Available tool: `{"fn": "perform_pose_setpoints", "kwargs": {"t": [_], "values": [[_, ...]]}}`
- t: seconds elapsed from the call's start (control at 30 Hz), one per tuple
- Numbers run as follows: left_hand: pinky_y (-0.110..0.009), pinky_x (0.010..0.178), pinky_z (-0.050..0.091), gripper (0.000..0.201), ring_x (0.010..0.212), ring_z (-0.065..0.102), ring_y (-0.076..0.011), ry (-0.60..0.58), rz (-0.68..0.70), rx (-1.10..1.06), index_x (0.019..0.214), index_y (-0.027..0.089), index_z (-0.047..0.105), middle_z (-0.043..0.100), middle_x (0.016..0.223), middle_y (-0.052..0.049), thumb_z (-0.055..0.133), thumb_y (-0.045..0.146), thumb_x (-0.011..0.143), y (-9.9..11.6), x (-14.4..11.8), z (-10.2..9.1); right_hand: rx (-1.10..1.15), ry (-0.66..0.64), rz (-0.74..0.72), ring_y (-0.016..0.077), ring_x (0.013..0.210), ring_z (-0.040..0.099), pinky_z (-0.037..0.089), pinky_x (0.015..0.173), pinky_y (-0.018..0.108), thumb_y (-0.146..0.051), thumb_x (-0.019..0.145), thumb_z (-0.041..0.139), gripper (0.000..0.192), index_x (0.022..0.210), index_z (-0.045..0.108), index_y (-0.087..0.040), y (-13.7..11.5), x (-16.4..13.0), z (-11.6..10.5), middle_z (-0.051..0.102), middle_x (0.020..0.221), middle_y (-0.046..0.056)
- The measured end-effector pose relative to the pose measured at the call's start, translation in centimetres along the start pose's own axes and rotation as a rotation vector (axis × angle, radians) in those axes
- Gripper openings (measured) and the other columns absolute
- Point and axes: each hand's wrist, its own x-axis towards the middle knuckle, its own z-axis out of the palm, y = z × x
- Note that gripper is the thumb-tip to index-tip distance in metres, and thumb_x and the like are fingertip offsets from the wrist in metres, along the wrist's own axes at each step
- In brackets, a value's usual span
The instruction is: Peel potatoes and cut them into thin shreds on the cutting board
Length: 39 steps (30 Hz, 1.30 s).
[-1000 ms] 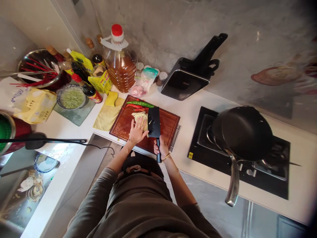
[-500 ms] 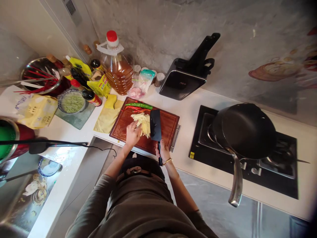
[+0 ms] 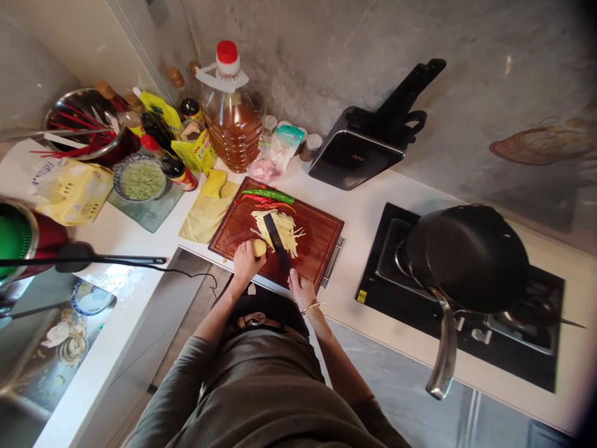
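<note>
On cutting board (image 3: 321,239): shreds (image 3: 285,227) piled, potato piece (image 3: 259,247) pinned under left hand (image 3: 245,259), uncut; right hand (image 3: 301,289) clamped on cleaver (image 3: 276,239).

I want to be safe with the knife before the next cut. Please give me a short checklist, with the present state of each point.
1. Right hand grips the cleaver by its handle: ok.
2. Left hand holds the pale potato piece on the cutting board: ok.
3. Left fingertips curled away from the blade: cannot tell, too small to see.
4. Cut strips lie beyond the blade, not under it: ok.
5. Chillies lie at the far board edge, apart from the blade: ok.
6. Board lies fully on the counter: not ok, its near edge reaches the counter edge.
</note>
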Motion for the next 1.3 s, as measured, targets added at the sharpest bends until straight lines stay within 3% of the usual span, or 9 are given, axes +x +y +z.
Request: {"fn": "perform_pose_setpoints", "kwargs": {"t": [0.2, 0.3, 0.4, 0.57, 0.73, 0.87, 1.03, 1.3], "values": [[-0.039, 0.092, 0.044, 0.043, 0.106, 0.052, -0.0243, 0.126, -0.156, -0.376, 0.113, 0.015, 0.044, 0.05, 0.111, -0.014, 0.053, 0.043, 0.083, -2.4, -1.4, -0.1, -0.276, -0.065, -0.107, 0.0171, 0.068, 0.064, 0.041, 0.062, 0.025, -0.053, 0.092, 0.03, 0.049, 0.074, 0.062, -0.02, -0.8, 0.3, -0.3, 0.067, 0.067, 0.006], [-0.04, 0.095, 0.041, 0.027, 0.106, 0.05, -0.0223, 0.209, -0.327, -0.499, 0.106, 0.017, 0.044, 0.051, 0.106, -0.012, 0.042, 0.038, 0.089, -2.3, -0.9, 0.3, -0.393, -0.11, -0.126, 0.0182, 0.072, 0.065, 0.04, 0.062, 0.025, -0.048, 0.093, 0.033, 0.042, 0.081, 0.063, -0.02, -1.4, 0.3, -0.5, 0.068, 0.071, 0.007], [-0.04, 0.094, 0.041, 0.021, 0.101, 0.051, -0.0215, 0.247, -0.439, -0.555, 0.097, 0.018, 0.043, 0.051, 0.102, -0.01, 0.043, 0.036, 0.088, -1.6, -0.4, 1.0, -0.479, -0.15, -0.122, 0.0194, 0.073, 0.065, 0.039, 0.062, 0.025, -0.045, 0.093, 0.034, 0.04, 0.082, 0.063, -0.02, -2.0, 0.0, -0.8, 0.069, 0.074, 0.008], [-0.04, 0.095, 0.04, 0.023, 0.103, 0.05, -0.0225, 0.265, -0.421, -0.513, 0.095, 0.018, 0.043, 0.05, 0.101, -0.011, 0.039, 0.04, 0.09, -0.3, -0.8, 2.0, -0.515, -0.213, -0.104, 0.0197, 0.076, 0.065, 0.04, 0.064, 0.026, -0.044, 0.094, 0.033, 0.04, 0.086, 0.064, -0.02, -2.6, -0.6, -1.7, 0.069, 0.077, 0.008], [-0.039, 0.087, 0.045, 0.03, 0.096, 0.056, -0.0234, 0.234, -0.503, -0.4, 0.098, 0.014, 0.043, 0.05, 0.105, -0.016, 0.027, 0.039, 0.093, 0.8, -1.2, 3.1, -0.493, -0.239, -0.156, 0.0206, 0.087, 0.065, 0.043, 0.07, 0.026, -0.041, 0.094, 0.033, 0.039, 0.097, 0.065, -0.018, -2.7, -1.1, -3.2, 0.07, 0.089, 0.011], [-0.036, 0.079, 0.048, 0.034, 0.09, 0.06, -0.0229, 0.233, -0.543, -0.325, 0.099, 0.012, 0.044, 0.052, 0.107, -0.019, 0.025, 0.04, 0.093, 1.0, -1.1, 4.4, -0.486, -0.267, -0.16, 0.0201, 0.078, 0.065, 0.041, 0.064, 0.025, -0.042, 0.095, 0.029, 0.044, 0.09, 0.065, -0.017, -2.8, -1.0, -3.6, 0.07, 0.08, 0.011], [-0.035, 0.076, 0.049, 0.038, 0.092, 0.061, -0.0243, 0.227, -0.558, -0.274, 0.098, 0.012, 0.045, 0.055, 0.103, -0.018, 0.021, 0.042, 0.094, 0.6, -1.1, 5.1, -0.519, -0.323, -0.116, 0.0187, 0.063, 0.063, 0.036, 0.056, 0.025, -0.047, 0.094, 0.027, 0.049, 0.078, 0.063, -0.018, -2.9, 0.1, -2.7, 0.067, 0.067, 0.008], [-0.034, 0.072, 0.049, 0.036, 0.089, 0.062, -0.0243, 0.196, -0.6, -0.234, 0.097, 0.012, 0.044, 0.057, 0.102, -0.018, 0.024, 0.041, 0.094, 0.7, -0.8, 4.9, -0.594, -0.316, -0.118, 0.0193, 0.062, 0.062, 0.033, 0.054, 0.026, -0.049, 0.095, 0.023, 0.054, 0.083, 0.065, -0.017, -2.4, 2.9, 0.1, 0.068, 0.068, 0.01]]}}
